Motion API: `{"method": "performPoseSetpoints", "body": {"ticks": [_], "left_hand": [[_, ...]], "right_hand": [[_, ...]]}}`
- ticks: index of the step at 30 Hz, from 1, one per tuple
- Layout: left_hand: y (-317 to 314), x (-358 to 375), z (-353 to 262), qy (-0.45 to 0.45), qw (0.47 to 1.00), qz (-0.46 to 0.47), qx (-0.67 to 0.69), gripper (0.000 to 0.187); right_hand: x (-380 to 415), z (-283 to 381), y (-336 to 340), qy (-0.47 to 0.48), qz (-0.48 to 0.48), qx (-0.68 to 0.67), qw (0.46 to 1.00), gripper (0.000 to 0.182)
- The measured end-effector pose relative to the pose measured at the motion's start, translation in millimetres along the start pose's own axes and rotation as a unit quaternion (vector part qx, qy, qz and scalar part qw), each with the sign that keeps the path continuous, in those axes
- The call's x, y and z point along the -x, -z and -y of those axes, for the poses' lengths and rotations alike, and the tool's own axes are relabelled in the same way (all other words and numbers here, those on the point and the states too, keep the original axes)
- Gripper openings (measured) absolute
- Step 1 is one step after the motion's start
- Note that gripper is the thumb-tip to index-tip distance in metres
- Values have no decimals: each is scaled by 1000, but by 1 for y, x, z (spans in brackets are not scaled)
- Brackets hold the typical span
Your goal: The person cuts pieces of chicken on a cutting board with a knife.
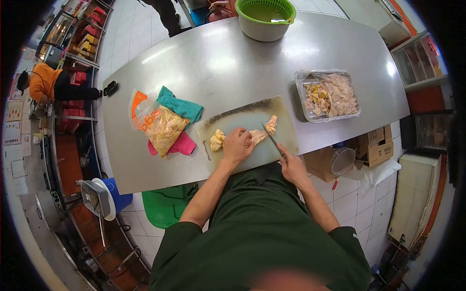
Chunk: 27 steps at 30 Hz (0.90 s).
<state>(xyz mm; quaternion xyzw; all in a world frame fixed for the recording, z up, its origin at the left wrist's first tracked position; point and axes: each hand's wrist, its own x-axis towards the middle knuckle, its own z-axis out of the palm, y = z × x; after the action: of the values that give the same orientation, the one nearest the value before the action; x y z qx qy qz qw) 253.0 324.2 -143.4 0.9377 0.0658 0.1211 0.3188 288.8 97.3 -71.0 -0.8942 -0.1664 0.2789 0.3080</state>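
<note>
On the worn cutting board (239, 115) lie pieces of pale raw meat that look like chicken. My left hand (237, 147) presses down on the middle piece of raw chicken (257, 137), its fingers curled over the near part. A knife (274, 142) is gripped in my right hand (294, 169), its blade angled up and left just right of that piece. Near the blade's tip rests a smaller piece (271, 124). Another lump (217, 140) sits left of my left hand.
Left of the board, a plastic bag of raw chicken (166, 128) lies by a teal cloth (182, 106) and a pink cloth (185, 144). A lined tray of meat (342, 94) stands right; a green colander (264, 10) in a tub is at the back. A person in orange (44, 82) stands far left.
</note>
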Motion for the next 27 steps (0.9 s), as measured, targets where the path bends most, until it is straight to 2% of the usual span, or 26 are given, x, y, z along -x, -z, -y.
{"method": "performPoseSetpoints", "body": {"ticks": [1, 3, 5, 7, 10, 12, 16, 19, 22, 27], "left_hand": [[-1, -1, 0, -36, 997, -50, 35, 17], [-4, 4, 0, -51, 998, -33, 32, 17], [-8, 9, 1, -68, 997, -15, 29, 16], [-15, 13, 4, -81, 996, -36, 3, 14], [-15, 15, 2, -93, 995, -38, -4, 12], [-15, 15, 3, -93, 995, -39, -8, 13], [-18, 16, 6, -99, 994, -40, -22, 14], [-17, 16, 2, -83, 994, -60, -40, 12], [-18, 16, 3, -69, 995, -73, -29, 12], [-15, 15, 6, -40, 998, -53, -1, 14]], "right_hand": [[0, -1, -4, 0, -1, 0, 1000, 52], [5, -2, -13, 70, 33, 22, 997, 54], [6, 2, -12, 51, 50, 34, 997, 54], [1, 4, -13, 35, 69, 46, 996, 55], [-10, -4, -31, 39, 59, 60, 996, 55], [-25, -3, -42, 97, 16, 14, 995, 54], [-48, 17, -47, 79, 22, 26, 996, 51], [-47, 11, -49, 102, 10, 21, 995, 50], [-13, -13, -30, 74, 51, 41, 995, 51], [24, -15, 18, 11, 121, 78, 990, 52]]}}
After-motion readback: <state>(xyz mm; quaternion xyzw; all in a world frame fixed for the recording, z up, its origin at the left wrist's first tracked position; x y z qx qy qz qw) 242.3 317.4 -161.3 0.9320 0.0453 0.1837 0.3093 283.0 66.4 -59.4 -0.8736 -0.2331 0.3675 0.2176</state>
